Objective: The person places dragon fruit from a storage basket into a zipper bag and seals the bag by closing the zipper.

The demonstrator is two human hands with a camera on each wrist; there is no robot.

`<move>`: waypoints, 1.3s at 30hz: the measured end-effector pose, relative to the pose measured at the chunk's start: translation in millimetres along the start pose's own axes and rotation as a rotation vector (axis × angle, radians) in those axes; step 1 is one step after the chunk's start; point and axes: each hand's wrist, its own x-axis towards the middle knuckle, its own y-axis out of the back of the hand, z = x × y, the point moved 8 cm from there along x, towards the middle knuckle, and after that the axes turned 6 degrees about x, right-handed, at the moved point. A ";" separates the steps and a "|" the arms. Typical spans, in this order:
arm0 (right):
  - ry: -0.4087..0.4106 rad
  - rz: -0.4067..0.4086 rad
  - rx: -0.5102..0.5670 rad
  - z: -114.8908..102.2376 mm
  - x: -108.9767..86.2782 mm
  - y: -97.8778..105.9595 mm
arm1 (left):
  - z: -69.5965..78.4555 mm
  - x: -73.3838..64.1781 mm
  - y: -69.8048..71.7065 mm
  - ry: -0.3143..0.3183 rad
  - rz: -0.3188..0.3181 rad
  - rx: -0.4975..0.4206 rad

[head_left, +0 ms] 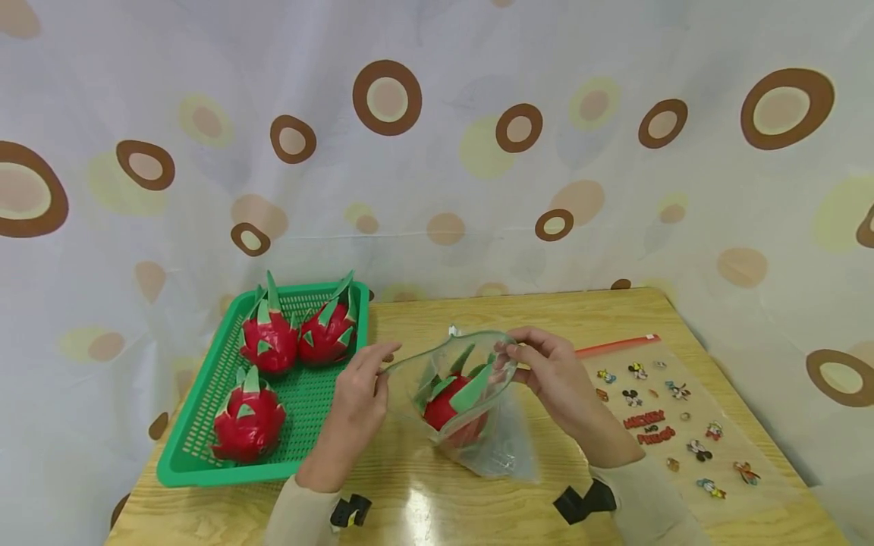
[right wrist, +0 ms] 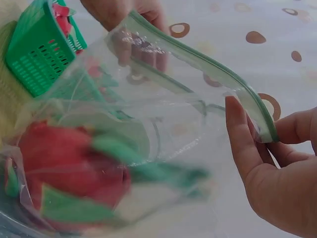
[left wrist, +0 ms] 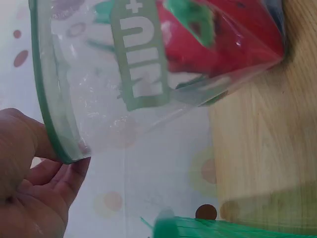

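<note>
Lower centre of frame: red, round, green-leaved dragon fruit (head_left: pixel 442 406) inside clear plastic bag (head_left: pixel 505 447) with green-edged mouth (right wrist: pixel 215 66). Left hand (head_left: pixel 360 394) and right hand (head_left: pixel 556 383) pinch opposite mouth corners. Possible fault: leaf tips (right wrist: pixel 193 176) jam the mouth if its edges meet on them.

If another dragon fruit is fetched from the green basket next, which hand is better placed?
Probably the left hand: it is nearer the green basket, while the right hand grips the clear bag farther away. The left would likely need to release the bag first.
</note>
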 end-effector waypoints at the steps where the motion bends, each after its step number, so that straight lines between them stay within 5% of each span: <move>1: 0.009 0.001 0.000 -2.0 0.5 0.8 | -1.3 0.9 -0.1 0.016 -0.013 0.002; 9: 0.002 0.048 -0.090 -6.6 0.8 9.8 | -21.8 0.6 -8.4 0.279 -0.259 -0.010; 12: -0.005 0.068 -0.162 -8.1 -0.6 13.8 | -21.4 0.6 -7.7 0.292 -0.294 -0.018; 18: 0.038 0.107 -0.243 -22.1 -3.1 21.0 | -7.1 12.4 1.1 0.166 -0.201 -0.009; 25: 0.140 0.205 -0.334 -51.7 -5.0 29.7 | 5.0 34.4 18.0 0.142 -0.111 -0.030; 39: 0.423 0.208 -0.153 -107.1 -14.0 24.5 | 23.1 75.6 61.4 0.135 0.020 -0.123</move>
